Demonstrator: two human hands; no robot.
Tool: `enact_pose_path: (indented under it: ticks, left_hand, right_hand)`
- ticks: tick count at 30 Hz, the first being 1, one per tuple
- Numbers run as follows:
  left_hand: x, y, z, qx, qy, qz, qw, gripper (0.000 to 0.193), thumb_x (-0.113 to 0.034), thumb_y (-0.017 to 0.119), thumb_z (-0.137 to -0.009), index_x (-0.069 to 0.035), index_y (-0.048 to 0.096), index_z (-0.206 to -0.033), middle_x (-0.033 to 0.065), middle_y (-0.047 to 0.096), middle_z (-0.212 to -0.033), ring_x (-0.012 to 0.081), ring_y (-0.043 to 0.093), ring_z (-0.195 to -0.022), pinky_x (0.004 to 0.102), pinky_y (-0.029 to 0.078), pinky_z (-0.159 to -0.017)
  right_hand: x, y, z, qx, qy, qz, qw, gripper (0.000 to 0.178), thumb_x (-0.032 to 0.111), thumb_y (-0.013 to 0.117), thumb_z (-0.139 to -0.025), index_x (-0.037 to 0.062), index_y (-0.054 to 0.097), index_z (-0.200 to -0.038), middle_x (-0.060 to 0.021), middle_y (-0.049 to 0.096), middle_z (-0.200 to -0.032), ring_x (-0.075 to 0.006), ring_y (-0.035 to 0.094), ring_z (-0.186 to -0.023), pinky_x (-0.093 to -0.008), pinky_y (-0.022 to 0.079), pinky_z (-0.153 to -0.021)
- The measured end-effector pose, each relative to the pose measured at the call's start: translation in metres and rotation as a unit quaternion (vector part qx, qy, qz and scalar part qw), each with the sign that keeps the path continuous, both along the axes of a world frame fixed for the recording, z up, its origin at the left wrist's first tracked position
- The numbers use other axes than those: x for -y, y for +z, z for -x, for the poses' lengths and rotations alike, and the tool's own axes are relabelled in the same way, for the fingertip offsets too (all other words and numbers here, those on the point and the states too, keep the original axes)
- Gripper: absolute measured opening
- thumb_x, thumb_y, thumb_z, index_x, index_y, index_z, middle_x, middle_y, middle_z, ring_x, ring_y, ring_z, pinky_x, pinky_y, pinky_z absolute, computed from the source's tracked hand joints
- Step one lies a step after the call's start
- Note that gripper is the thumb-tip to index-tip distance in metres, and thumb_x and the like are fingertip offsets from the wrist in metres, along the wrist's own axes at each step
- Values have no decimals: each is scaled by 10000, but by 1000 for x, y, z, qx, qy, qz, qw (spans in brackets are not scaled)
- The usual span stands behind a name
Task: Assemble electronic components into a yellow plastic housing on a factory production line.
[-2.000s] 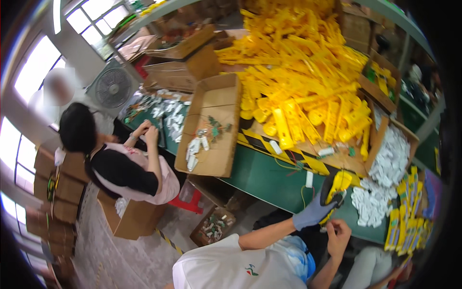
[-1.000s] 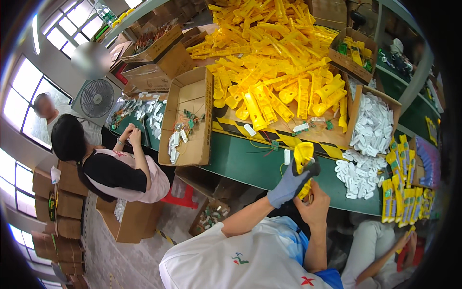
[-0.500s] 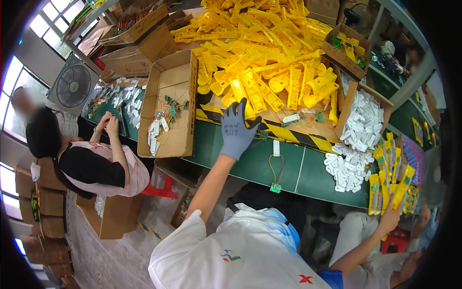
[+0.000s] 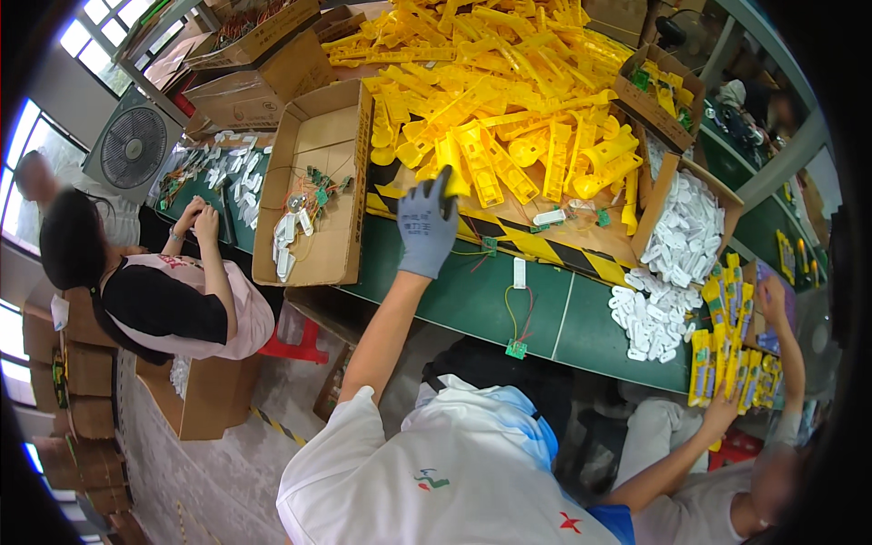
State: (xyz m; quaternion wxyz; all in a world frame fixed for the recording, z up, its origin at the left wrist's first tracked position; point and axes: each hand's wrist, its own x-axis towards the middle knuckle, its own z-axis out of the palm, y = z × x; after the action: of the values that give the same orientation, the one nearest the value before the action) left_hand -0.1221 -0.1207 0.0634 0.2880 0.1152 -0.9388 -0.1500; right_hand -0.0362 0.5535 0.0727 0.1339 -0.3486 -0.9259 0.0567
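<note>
My left hand (image 4: 427, 229), in a grey glove with dark fingertips, reaches to the near edge of a big heap of yellow plastic shells (image 4: 509, 118). Its fingers are closed on one yellow shell (image 4: 457, 182), partly hidden by them. Far to the right, my bare right hand (image 4: 720, 416) is closed around the near end of a yellow casing (image 4: 729, 377) among stacked, filled yellow casings (image 4: 718, 341). Between the hands, a white plastic piece (image 4: 519, 272) lies on the green table, with thin wires running to a small green circuit board (image 4: 516, 349).
A cardboard box (image 4: 313, 182) with wired boards stands left of my glove. White plastic pieces (image 4: 649, 322) spill from a box (image 4: 679, 227) at right. A striped rim (image 4: 563, 254) borders the heap. One co-worker (image 4: 173, 309) sits left; another's arm (image 4: 788, 341) reaches in at right.
My left hand has shifted left and slightly away, its fingers drawing together on a shell. My right hand has lowered its yellow casing toward the stacked ones. The right co-worker's arm has come up.
</note>
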Motion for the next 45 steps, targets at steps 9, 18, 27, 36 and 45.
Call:
enact_pose_path:
  ticks: [9, 18, 27, 36, 45]
  left_hand:
    - [9, 72, -56, -296, -38, -187, 936, 238, 56, 622, -793, 16, 651, -1026, 141, 674, -954, 231, 665, -907, 333, 511, -772]
    - [-45, 39, -143, 80, -71, -702, 704, 381, -179, 601, -951, 19, 522, -1267, 109, 607, -1173, 157, 612, -982, 282, 511, -836]
    - [-66, -19, -196, 135, -189, -727, 646, 702, -342, 726, -871, 6, 404, -1388, 137, 595, -1249, 250, 626, -1096, 388, 537, -910]
    - [-59, -31, -177, -108, -125, -807, 567, 676, -496, 622, -914, -6, 430, -1338, 118, 604, -1046, 212, 616, -973, 379, 513, -911]
    - [-55, -49, -181, -108, -93, -812, 565, 593, -483, 590, -934, -53, 457, -1320, 72, 591, -984, 177, 623, -857, 331, 550, -761]
  right_hand:
    - [242, 14, 17, -281, 296, 277, 870, 449, 79, 695, -843, 45, 586, -1277, -72, 645, -1195, -169, 625, -971, -300, 484, -779]
    - [406, 26, 6, -80, 658, 374, 649, 604, 189, 831, -709, 21, 584, -1234, -176, 629, -1210, -306, 640, -1078, -379, 508, -904]
    - [426, 12, -38, 10, 664, 441, 603, 416, 241, 756, -813, 0, 625, -1125, -140, 687, -862, -235, 673, -735, -317, 508, -666]
    - [398, 1, 26, -75, 477, 350, 803, 255, 220, 724, -839, 3, 667, -960, -115, 696, -814, -196, 665, -707, -300, 510, -647]
    - [374, -25, -22, -93, 698, 134, 697, 375, 146, 811, -689, 115, 668, -1034, -28, 671, -975, -240, 627, -905, -367, 492, -755]
